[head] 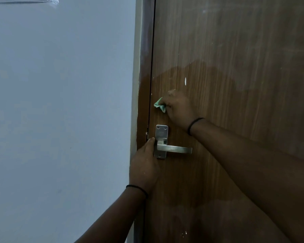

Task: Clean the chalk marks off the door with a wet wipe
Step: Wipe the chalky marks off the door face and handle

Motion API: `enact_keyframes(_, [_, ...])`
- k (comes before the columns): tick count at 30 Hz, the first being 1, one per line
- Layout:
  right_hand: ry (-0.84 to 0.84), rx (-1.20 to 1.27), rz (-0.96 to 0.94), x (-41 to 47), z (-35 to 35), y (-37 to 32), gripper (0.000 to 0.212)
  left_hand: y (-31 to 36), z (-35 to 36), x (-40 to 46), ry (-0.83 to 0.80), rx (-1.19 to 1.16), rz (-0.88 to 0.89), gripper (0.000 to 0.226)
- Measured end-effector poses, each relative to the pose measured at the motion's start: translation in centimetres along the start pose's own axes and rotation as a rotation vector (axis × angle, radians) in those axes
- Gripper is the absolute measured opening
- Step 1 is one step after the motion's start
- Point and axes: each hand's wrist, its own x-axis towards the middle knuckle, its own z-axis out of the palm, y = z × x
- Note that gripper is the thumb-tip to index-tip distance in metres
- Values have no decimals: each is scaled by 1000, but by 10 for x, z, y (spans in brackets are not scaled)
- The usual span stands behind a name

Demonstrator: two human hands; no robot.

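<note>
A brown wooden door (235, 67) fills the right half of the view. My right hand (180, 109) is shut on a crumpled green wet wipe (160, 104) and presses it against the door just above the handle, close to the door's left edge. A darker wet patch spreads across the wood around that hand. A small white mark (185, 81) shows a little above my right hand. My left hand (145, 165) rests against the door's edge beside the metal lever handle (172, 148), thumb near its plate; its fingers are hidden.
A pale blue wall (60, 111) covers the left half. The brown door frame (144, 76) runs between wall and door. Faint whitish smears lie on the upper right door, and small white specks (184, 234) sit low on it.
</note>
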Motion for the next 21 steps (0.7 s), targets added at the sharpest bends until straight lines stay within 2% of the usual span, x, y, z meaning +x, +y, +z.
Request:
enact_keyframes(5, [-208, -105, -86, -32, 22, -10, 22, -2, 6, -2, -1, -3, -86, 15])
enact_keyframes(9, [-242, -104, 32, -42, 17, -5, 25, -4, 6, -5, -3, -51, -139, 13])
enact_keyframes(13, [-176, -38, 205, -64, 11, -8, 19, 0, 0, -2, -4, -56, -183, 16])
enact_keyframes(15, [-150, -20, 133, -63, 10, -12, 17, 3, -3, 0, 1, -52, -188, 17])
enact_keyframes(18, [-233, -112, -102, -56, 13, -22, 19, 6, -6, 2, 34, -38, -208, 14])
enact_keyframes(21, [-277, -208, -183, -64, 26, -27, 23, 7, -7, 8, 94, -42, -260, 16])
